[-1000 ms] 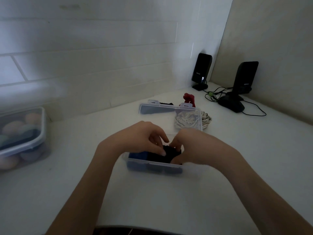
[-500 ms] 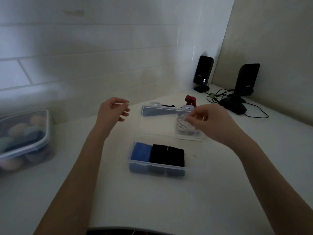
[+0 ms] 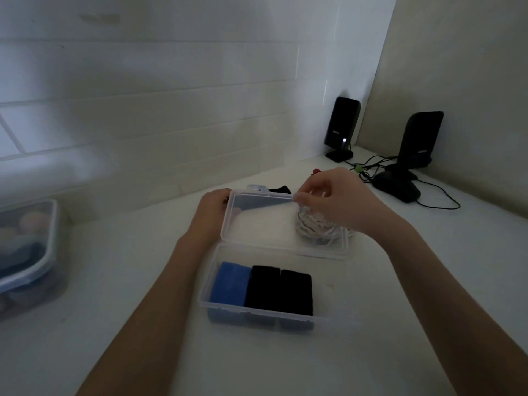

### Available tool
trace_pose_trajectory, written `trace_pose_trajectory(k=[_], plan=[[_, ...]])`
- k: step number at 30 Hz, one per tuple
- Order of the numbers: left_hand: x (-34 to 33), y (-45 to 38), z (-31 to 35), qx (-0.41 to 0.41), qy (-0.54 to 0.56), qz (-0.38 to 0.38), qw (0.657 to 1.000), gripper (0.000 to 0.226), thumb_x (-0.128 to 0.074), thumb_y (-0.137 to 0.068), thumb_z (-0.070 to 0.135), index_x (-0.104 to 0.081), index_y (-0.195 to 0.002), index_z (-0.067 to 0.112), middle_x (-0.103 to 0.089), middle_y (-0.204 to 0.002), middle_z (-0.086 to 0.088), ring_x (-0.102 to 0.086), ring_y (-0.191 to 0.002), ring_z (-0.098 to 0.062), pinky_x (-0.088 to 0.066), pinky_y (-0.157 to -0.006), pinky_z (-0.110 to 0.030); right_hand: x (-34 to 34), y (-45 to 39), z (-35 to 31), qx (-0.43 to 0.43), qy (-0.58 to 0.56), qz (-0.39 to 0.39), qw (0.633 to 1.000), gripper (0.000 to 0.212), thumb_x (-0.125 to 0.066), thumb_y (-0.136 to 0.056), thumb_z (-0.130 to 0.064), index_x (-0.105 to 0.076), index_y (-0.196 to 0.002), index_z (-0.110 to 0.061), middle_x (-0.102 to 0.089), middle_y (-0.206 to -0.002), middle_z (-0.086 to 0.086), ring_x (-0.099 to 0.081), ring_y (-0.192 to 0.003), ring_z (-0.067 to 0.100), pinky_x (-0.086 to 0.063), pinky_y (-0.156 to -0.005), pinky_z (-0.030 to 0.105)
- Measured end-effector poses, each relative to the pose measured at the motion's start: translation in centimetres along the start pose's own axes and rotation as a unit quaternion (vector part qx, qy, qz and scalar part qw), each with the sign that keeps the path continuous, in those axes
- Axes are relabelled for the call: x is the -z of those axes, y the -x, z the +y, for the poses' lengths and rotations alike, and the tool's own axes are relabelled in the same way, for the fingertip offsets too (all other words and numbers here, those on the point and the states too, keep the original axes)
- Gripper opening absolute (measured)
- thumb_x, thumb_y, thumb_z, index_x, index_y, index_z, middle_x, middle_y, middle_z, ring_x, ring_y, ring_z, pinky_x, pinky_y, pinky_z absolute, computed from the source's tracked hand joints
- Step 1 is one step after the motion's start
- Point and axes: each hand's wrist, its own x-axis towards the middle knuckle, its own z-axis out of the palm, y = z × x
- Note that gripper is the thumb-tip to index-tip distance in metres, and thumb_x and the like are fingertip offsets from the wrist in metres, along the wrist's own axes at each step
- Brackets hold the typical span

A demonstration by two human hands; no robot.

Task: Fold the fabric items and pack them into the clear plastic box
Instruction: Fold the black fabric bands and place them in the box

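Observation:
The clear plastic box (image 3: 258, 314) sits on the white counter with a folded blue fabric (image 3: 230, 282) and two folded black fabrics (image 3: 280, 290) side by side in it. Its hinged lid (image 3: 257, 224) is tilted up behind it. My left hand (image 3: 213, 208) grips the lid's far left corner. My right hand (image 3: 333, 202) pinches the lid's far edge near the right latch. A white patterned fabric (image 3: 314, 228) lies behind the lid and shows through it. A black fabric (image 3: 280, 189) and a bit of red fabric (image 3: 315, 170) lie further back.
A lidded plastic container (image 3: 28, 252) with round coloured items stands at the left edge. Two black speakers (image 3: 341, 128) (image 3: 418, 141) with cables (image 3: 371, 167) and a dark base (image 3: 397, 185) fill the back right corner. A tiled wall runs behind.
Both hands left the fabrics in the box and reached back to the lid. They now hold its far edge and the lid has tilted up.

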Motion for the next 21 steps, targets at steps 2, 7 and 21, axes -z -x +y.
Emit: trace_pose_trajectory(k=[2,7,21], plan=[[-0.4,-0.3,-0.9,-0.021,-0.009,0.015,1.000,0.024,-0.052,-0.078,0.035,-0.065,-0.073,0.015,-0.051,-0.066,0.006,-0.057,-0.066,-0.026,-0.040,-0.058,-0.028,-0.4,-0.5,0.0,0.004,0.005,-0.001,1.000,0.011,-0.066,-0.082,-0.031,-0.072,-0.074,-0.027,-0.069,-0.065,-0.004,-0.062,-0.060,0.014,-0.050,-0.059,0.027],[-0.3,0.0,-0.5,0.021,0.024,0.041,0.999,0.018,-0.054,-0.083,0.018,-0.057,-0.067,0.009,-0.054,-0.068,-0.004,-0.049,-0.062,-0.016,-0.039,-0.058,-0.029,-1.0,-1.2,-0.2,0.013,-0.016,-0.007,1.000,0.014,-0.065,-0.084,-0.029,-0.074,-0.080,-0.020,-0.067,-0.060,-0.004,-0.054,-0.046,-0.001,-0.042,-0.052,0.011],[5.5,-0.7,3.2,0.120,0.488,0.264,0.824,0.016,-0.053,-0.091,0.005,-0.064,-0.091,0.017,-0.067,-0.078,0.003,-0.060,-0.073,-0.014,-0.047,-0.075,-0.030,-1.8,-1.3,-1.6,0.005,-0.130,0.024,0.991,0.013,-0.061,-0.087,-0.031,-0.072,-0.088,-0.023,-0.069,-0.081,-0.012,-0.067,-0.057,0.011,-0.042,-0.041,0.014]])
